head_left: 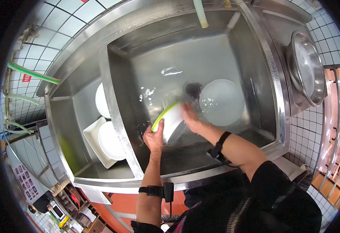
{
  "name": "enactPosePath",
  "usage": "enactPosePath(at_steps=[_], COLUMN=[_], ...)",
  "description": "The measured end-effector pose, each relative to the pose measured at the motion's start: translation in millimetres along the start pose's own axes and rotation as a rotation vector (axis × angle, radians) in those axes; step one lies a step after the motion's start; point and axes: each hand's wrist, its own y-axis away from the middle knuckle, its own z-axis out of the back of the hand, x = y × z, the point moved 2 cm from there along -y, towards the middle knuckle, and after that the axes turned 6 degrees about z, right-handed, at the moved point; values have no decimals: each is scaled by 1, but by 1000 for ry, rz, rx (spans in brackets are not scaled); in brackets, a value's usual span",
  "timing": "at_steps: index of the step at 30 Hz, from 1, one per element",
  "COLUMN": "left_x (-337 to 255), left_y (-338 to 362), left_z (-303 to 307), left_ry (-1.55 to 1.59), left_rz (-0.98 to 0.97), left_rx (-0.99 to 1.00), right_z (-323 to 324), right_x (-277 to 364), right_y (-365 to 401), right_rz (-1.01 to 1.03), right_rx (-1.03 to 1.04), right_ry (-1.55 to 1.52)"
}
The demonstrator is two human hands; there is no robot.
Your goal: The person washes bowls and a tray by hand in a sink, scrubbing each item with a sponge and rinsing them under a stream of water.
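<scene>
Over the wide sink basin, a white bowl with a lime-green rim (pixel 172 121) is tipped on its side. My left hand (pixel 154 136) is closed on the rim at its near left, thumb along the edge. On the bowl's right side, my right hand (pixel 191 116) grips the wall; its fingers are partly hidden and slightly blurred. A round white plate (pixel 222 103) lies under the water, just right of my right hand. Beside it shows the dark round drain (pixel 193 90).
The narrower left basin holds a rectangular white dish (pixel 94 134), a white plate (pixel 111 140) and another round white piece (pixel 102 101). A metal divider (pixel 117 112) separates the basins. A hose (pixel 201 15) hangs over the back edge. A large steel bowl (pixel 308 68) stands at right.
</scene>
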Motion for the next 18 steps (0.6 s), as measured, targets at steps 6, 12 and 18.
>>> enactPosePath(at_steps=[6, 12, 18], left_x=[-6, 1, 20], left_y=[6, 10, 17], left_z=[-10, -9, -9], left_ry=[-76, 36, 65], left_rz=[28, 39, -5], left_rx=[-12, -64, -101], right_z=[-15, -13, 17], right_x=[1, 7, -31], right_y=[62, 75, -25], right_rz=[612, 790, 40], right_rx=[54, 43, 31], right_ry=[505, 469, 215])
